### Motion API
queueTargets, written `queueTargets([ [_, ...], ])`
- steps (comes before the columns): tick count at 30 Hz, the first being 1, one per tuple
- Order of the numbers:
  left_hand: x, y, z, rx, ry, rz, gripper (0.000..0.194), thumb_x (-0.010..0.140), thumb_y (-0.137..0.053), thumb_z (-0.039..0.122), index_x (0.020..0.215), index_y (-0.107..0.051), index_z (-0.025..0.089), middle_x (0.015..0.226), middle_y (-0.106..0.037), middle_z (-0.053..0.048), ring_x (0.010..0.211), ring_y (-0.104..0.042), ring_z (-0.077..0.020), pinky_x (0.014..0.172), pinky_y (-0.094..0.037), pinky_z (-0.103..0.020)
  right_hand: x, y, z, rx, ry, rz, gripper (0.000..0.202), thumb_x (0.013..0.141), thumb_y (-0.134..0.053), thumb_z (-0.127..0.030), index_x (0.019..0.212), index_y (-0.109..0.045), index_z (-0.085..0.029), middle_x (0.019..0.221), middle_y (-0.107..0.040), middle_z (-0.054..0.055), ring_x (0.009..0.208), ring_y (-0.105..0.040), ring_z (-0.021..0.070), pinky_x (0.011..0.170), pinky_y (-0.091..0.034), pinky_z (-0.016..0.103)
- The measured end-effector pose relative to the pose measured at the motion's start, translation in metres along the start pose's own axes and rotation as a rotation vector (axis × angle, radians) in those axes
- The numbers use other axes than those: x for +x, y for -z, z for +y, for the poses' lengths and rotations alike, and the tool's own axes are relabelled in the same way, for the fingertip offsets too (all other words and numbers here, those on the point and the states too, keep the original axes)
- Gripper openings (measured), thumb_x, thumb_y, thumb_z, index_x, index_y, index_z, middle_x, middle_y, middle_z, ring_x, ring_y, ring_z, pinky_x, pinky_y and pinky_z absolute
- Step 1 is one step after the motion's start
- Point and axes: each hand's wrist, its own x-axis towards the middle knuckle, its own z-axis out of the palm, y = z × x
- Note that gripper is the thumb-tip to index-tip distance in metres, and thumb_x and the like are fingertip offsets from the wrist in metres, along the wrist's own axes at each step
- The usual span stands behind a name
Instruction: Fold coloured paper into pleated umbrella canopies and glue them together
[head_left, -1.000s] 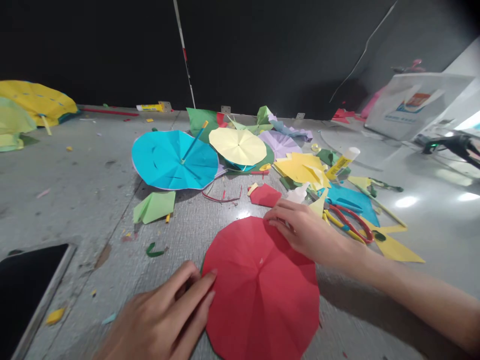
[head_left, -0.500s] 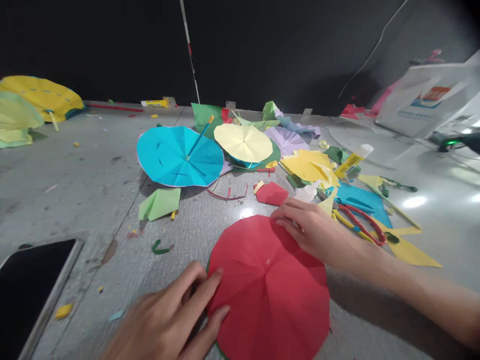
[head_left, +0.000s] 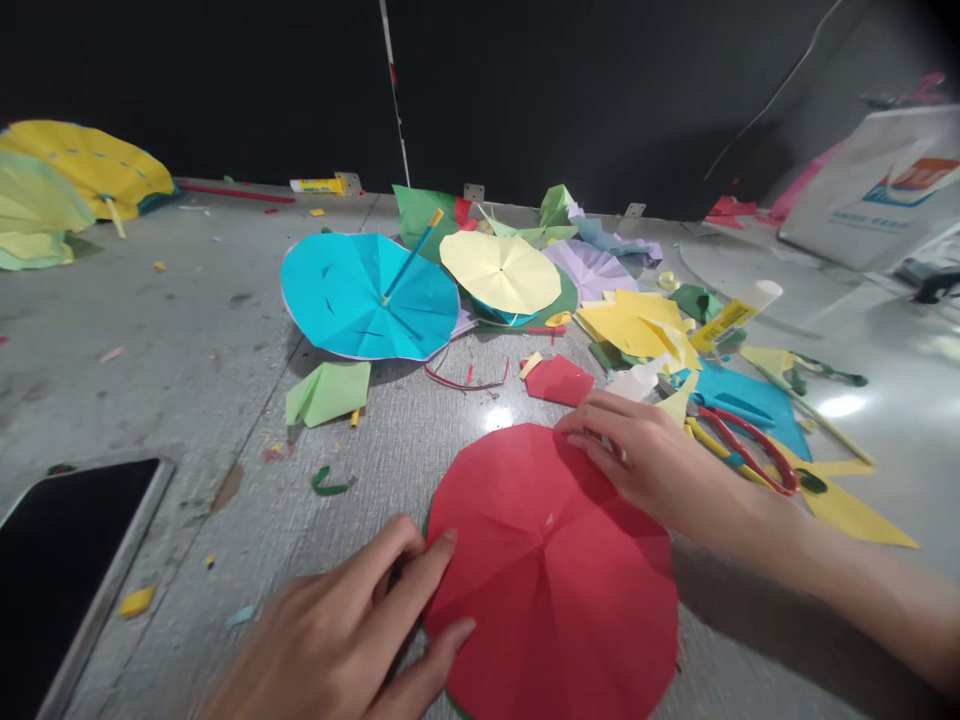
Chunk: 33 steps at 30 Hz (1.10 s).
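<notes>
A round, red pleated paper disc (head_left: 547, 600) lies in front of me, its folds fanning out from a small pale spot near the middle. Dark green shows along its left edge, underneath. My left hand (head_left: 352, 620) is at that left edge, thumb and a fingertip on the red paper, the other fingers bent. At the upper right edge, my right hand (head_left: 630, 440) has its fingers closed together on the rim. Beyond the disc lie a red paper scrap (head_left: 559, 381) and, to the right, red-and-yellow-handled scissors (head_left: 750, 450).
A blue paper umbrella top (head_left: 337, 300) with a stick stands behind, beside a cream pleated disc (head_left: 499, 272) and a lilac one (head_left: 592, 268). A phone (head_left: 67, 560) lies at left. Right are a glue stick (head_left: 731, 318), yellow paper (head_left: 637, 325) and a white bag (head_left: 870, 195).
The view has shifted a little, so most things sit slightly further right in the picture. Both hands keep their places on the red disc's edge.
</notes>
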Motion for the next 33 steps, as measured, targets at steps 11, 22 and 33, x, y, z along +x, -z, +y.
queueTargets([
  [11,-0.0039,-0.0057,0.0017,0.088,-0.021,0.015,0.052,0.104,-0.042,0.060,0.118,-0.072,0.019,0.112,-0.076,-0.014,0.077,-0.080,-0.0216,0.062,-0.065,-0.027,0.0007,0.0004,-0.0001,-0.003,-0.021,-0.022,0.027,0.101,-0.045,-0.008,0.105,-0.069,-0.019,0.103,-0.073,0.008,0.088,-0.068,0.0219,0.076,-0.053,0.035],
  [22,-0.0094,-0.0096,-0.0022,0.114,-0.056,0.026,0.050,0.103,-0.044,0.057,0.120,-0.069,0.017,0.112,-0.075,-0.016,0.076,-0.080,-0.0232,0.059,-0.064,-0.029,-0.0003,0.0000,-0.0024,-0.015,-0.019,-0.014,0.028,0.100,-0.045,-0.006,0.106,-0.069,-0.019,0.106,-0.072,0.009,0.091,-0.069,0.0229,0.077,-0.054,0.035],
  [33,-0.0079,-0.0066,-0.0025,0.082,-0.071,-0.025,0.047,0.104,-0.041,0.049,0.123,-0.069,0.016,0.105,-0.075,-0.013,0.063,-0.076,-0.0200,0.051,-0.061,-0.028,-0.0024,-0.0022,-0.0022,-0.026,-0.017,-0.036,0.028,0.101,-0.042,-0.007,0.106,-0.067,-0.018,0.107,-0.069,0.011,0.095,-0.068,0.0247,0.080,-0.055,0.038],
])
